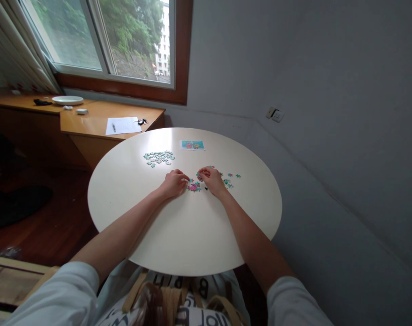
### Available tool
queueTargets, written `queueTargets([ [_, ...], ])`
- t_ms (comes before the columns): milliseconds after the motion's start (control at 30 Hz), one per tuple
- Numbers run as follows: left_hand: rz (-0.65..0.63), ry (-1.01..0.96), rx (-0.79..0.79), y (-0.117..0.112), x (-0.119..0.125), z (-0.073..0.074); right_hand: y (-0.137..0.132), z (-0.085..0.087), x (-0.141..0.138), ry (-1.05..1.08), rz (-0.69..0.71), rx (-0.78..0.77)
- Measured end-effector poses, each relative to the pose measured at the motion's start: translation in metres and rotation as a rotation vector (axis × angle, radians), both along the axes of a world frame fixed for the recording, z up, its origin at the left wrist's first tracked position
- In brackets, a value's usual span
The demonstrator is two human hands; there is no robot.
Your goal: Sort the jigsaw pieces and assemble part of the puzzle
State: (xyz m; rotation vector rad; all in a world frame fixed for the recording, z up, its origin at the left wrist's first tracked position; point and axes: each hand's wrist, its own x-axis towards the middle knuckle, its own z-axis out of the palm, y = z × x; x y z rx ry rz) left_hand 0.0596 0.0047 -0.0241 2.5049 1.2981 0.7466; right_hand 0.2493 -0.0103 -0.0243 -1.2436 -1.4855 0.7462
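Small jigsaw puzzle pieces lie near the middle of a round white table. A joined pink and teal cluster of puzzle pieces [194, 187] sits between my two hands. My left hand [174, 183] rests on the table at the cluster's left side, fingers curled together at its edge; whatever they hold is too small to make out. My right hand [212, 181] is just above and right of the cluster, thumb and fingers pinched on a jigsaw puzzle piece [199, 177]. More loose pieces [228, 183] lie to its right, partly hidden by the hand.
Several pale, face-down pieces [159, 157] spread at the left of the table [179, 244]. A colourful picture sheet [192, 145] lies at the back. Beyond stands a wooden desk [97, 113] with paper [123, 126], keys [142, 122] and a white plate [68, 100]. A wall borders the right.
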Motion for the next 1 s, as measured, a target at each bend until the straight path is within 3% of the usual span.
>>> queueTargets([
  [1000,0.0,0.001,-0.01,-0.0002,-0.0007,0.0014,-0.0048,0.0035,-0.0032,-0.044,0.0,0.01],
])
